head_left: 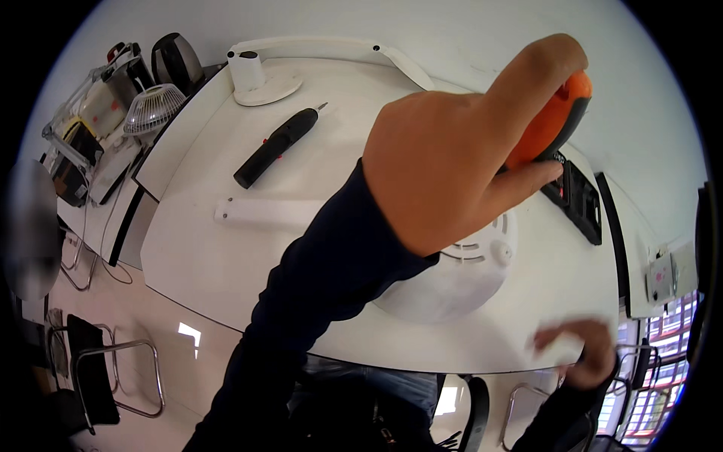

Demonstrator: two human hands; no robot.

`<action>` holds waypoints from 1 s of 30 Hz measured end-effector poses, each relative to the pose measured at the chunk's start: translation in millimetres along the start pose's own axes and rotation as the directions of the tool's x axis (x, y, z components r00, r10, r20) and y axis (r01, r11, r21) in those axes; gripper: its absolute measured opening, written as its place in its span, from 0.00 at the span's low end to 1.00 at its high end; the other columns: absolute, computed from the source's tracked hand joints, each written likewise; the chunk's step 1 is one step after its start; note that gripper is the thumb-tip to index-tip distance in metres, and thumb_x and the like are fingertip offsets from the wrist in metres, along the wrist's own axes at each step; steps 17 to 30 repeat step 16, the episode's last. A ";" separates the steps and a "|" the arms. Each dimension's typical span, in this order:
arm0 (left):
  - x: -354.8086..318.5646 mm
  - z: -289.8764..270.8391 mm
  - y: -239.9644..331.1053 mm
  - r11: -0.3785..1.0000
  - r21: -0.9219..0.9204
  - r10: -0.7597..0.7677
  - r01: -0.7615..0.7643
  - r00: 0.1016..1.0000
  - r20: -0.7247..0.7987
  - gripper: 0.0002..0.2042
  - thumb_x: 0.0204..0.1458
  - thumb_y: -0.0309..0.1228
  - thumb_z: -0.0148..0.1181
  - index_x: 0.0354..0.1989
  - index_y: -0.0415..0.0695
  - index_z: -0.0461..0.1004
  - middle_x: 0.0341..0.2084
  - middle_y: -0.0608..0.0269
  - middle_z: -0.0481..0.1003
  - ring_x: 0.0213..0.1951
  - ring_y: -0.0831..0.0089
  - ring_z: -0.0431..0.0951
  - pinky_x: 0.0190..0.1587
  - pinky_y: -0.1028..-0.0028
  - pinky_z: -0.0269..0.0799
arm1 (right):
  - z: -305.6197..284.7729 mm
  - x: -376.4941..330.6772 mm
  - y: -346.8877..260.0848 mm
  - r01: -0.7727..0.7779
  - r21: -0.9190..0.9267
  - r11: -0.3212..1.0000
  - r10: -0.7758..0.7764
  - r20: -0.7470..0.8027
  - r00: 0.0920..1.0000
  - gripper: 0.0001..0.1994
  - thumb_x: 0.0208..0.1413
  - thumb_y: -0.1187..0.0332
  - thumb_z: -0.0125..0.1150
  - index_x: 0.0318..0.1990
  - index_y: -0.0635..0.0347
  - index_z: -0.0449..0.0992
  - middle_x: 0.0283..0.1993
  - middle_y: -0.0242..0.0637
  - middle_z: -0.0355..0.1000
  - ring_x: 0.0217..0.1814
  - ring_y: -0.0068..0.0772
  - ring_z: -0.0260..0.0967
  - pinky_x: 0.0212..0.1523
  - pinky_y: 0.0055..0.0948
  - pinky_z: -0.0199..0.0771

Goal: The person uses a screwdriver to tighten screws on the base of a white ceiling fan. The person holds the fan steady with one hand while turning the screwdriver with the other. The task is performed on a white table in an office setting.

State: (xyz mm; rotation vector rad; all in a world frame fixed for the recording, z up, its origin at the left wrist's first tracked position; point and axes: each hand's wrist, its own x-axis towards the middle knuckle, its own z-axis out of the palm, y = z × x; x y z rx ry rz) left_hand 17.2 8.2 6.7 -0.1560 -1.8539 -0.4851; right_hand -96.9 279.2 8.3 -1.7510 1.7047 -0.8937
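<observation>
My left hand (444, 162) is raised over the table, close to the camera. Its fingers are wrapped round a rounded orange and black tool (544, 124); its kind is not clear from what shows. My right hand (584, 350) hovers near the table's right front edge. It is blurred, with curved fingers apart from the thumb and nothing visible between them. Below my left forearm lies a white round housing (452, 290) with slots, partly covered by the hand. A flat white bar (263, 212) runs under the sleeve. Farther back lies a black electric screwdriver (279, 147) with a bit fitted.
A white round base with a short post (267, 89) stands at the back left. A black case (580, 200) lies at the right. On the left side table are a kettle (177, 62) and a wire-caged fan (154, 109). A chair (94, 369) stands at lower left.
</observation>
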 end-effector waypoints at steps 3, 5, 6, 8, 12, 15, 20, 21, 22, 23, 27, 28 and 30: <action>-2.4 -9.5 5.0 0.999 0.003 0.049 -0.049 0.999 -0.019 0.34 0.41 0.31 0.63 0.57 0.49 0.51 0.13 0.57 0.72 0.16 0.59 0.75 0.17 0.71 0.68 | -0.6 87.8 -16.5 0.111 -0.404 0.908 -0.291 -0.419 0.860 0.17 0.47 0.67 0.56 0.42 0.70 0.71 0.37 0.47 0.73 0.35 0.33 0.72 0.32 0.24 0.70; -0.3 -9.3 5.9 0.998 -0.008 0.070 -0.070 0.998 0.003 0.34 0.42 0.31 0.62 0.57 0.49 0.52 0.13 0.57 0.72 0.16 0.60 0.75 0.17 0.72 0.68 | -6.2 123.9 -22.2 0.080 -0.499 0.863 -0.370 -0.517 0.772 0.16 0.54 0.61 0.52 0.44 0.65 0.70 0.33 0.41 0.70 0.33 0.28 0.69 0.29 0.20 0.67; 0.2 -4.5 3.3 0.998 -0.001 0.059 -0.059 0.997 0.046 0.33 0.42 0.31 0.62 0.57 0.49 0.52 0.13 0.58 0.72 0.16 0.60 0.75 0.17 0.72 0.68 | -5.1 135.5 -20.7 0.112 -0.505 0.856 -0.418 -0.546 0.726 0.18 0.54 0.57 0.52 0.43 0.65 0.69 0.31 0.38 0.69 0.33 0.27 0.68 0.29 0.20 0.66; 10.1 -8.2 3.8 0.999 -0.040 -0.007 0.013 0.989 0.149 0.32 0.42 0.30 0.61 0.57 0.48 0.53 0.14 0.59 0.73 0.15 0.61 0.74 0.17 0.72 0.67 | -1.7 140.1 -23.8 0.077 -0.507 0.858 -0.364 -0.497 0.787 0.24 0.57 0.54 0.47 0.49 0.70 0.62 0.37 0.41 0.65 0.32 0.25 0.63 0.31 0.19 0.61; 2.8 -2.1 4.3 0.992 -0.123 0.053 -0.041 0.994 0.091 0.32 0.42 0.25 0.57 0.59 0.47 0.52 0.16 0.59 0.74 0.17 0.59 0.74 0.19 0.71 0.68 | 9.8 141.4 -24.6 0.137 -0.445 0.885 -0.383 -0.527 0.759 0.28 0.55 0.58 0.50 0.55 0.73 0.58 0.43 0.47 0.67 0.46 0.36 0.66 0.48 0.32 0.64; 11.4 -9.7 13.4 0.940 -0.339 0.017 0.038 0.988 0.157 0.37 0.39 0.21 0.54 0.62 0.47 0.47 0.19 0.56 0.74 0.20 0.57 0.75 0.22 0.70 0.69 | 15.8 135.7 -29.4 0.170 -0.364 0.916 -0.366 -0.583 0.725 0.29 0.54 0.62 0.53 0.58 0.74 0.55 0.45 0.48 0.67 0.48 0.36 0.66 0.51 0.33 0.62; 16.1 -19.4 20.9 0.917 -0.388 -0.012 0.094 0.978 0.208 0.39 0.37 0.19 0.53 0.63 0.47 0.45 0.20 0.54 0.74 0.21 0.56 0.75 0.23 0.70 0.69 | 18.6 134.3 -31.8 0.194 -0.348 0.917 -0.377 -0.595 0.710 0.30 0.53 0.63 0.54 0.58 0.74 0.55 0.45 0.48 0.67 0.48 0.36 0.65 0.52 0.33 0.61; 16.1 -19.4 20.9 0.917 -0.388 -0.012 0.094 0.978 0.208 0.39 0.37 0.19 0.53 0.63 0.47 0.45 0.20 0.54 0.74 0.21 0.56 0.75 0.23 0.70 0.69 | 18.6 134.3 -31.8 0.194 -0.348 0.917 -0.377 -0.595 0.710 0.30 0.53 0.63 0.54 0.58 0.74 0.55 0.45 0.48 0.67 0.48 0.36 0.65 0.52 0.33 0.61; 16.1 -19.4 20.9 0.917 -0.388 -0.012 0.094 0.978 0.208 0.39 0.37 0.19 0.53 0.63 0.47 0.45 0.20 0.54 0.74 0.21 0.56 0.75 0.23 0.70 0.69 | 18.6 134.3 -31.8 0.194 -0.348 0.917 -0.377 -0.595 0.710 0.30 0.53 0.63 0.54 0.58 0.74 0.55 0.45 0.48 0.67 0.48 0.36 0.65 0.52 0.33 0.61; 16.1 -19.4 20.9 0.917 -0.388 -0.012 0.094 0.978 0.208 0.39 0.37 0.19 0.53 0.63 0.47 0.45 0.20 0.54 0.74 0.21 0.56 0.75 0.23 0.70 0.69 | 18.6 134.3 -31.8 0.194 -0.348 0.917 -0.377 -0.595 0.710 0.30 0.53 0.63 0.54 0.58 0.74 0.55 0.45 0.48 0.67 0.48 0.36 0.65 0.52 0.33 0.61; 16.1 -19.4 20.9 0.917 -0.388 -0.012 0.094 0.978 0.208 0.39 0.37 0.19 0.53 0.63 0.47 0.45 0.20 0.54 0.74 0.21 0.56 0.75 0.23 0.70 0.69 | 18.6 134.3 -31.8 0.194 -0.348 0.917 -0.377 -0.595 0.710 0.30 0.53 0.63 0.54 0.58 0.74 0.55 0.45 0.48 0.67 0.48 0.36 0.65 0.52 0.33 0.61; 16.1 -19.4 20.9 0.917 -0.388 -0.012 0.094 0.978 0.208 0.39 0.37 0.19 0.53 0.63 0.47 0.45 0.20 0.54 0.74 0.21 0.56 0.75 0.23 0.70 0.69 | 18.6 134.3 -31.8 0.194 -0.348 0.917 -0.377 -0.595 0.710 0.30 0.53 0.63 0.54 0.58 0.74 0.55 0.45 0.48 0.67 0.48 0.36 0.65 0.52 0.33 0.61; 16.1 -19.4 20.9 0.917 -0.388 -0.012 0.094 0.978 0.208 0.39 0.37 0.19 0.53 0.63 0.47 0.45 0.20 0.54 0.74 0.21 0.56 0.75 0.23 0.70 0.69 | 18.6 134.3 -31.8 0.194 -0.348 0.917 -0.377 -0.595 0.710 0.30 0.53 0.63 0.54 0.58 0.74 0.55 0.45 0.48 0.67 0.48 0.36 0.65 0.52 0.33 0.61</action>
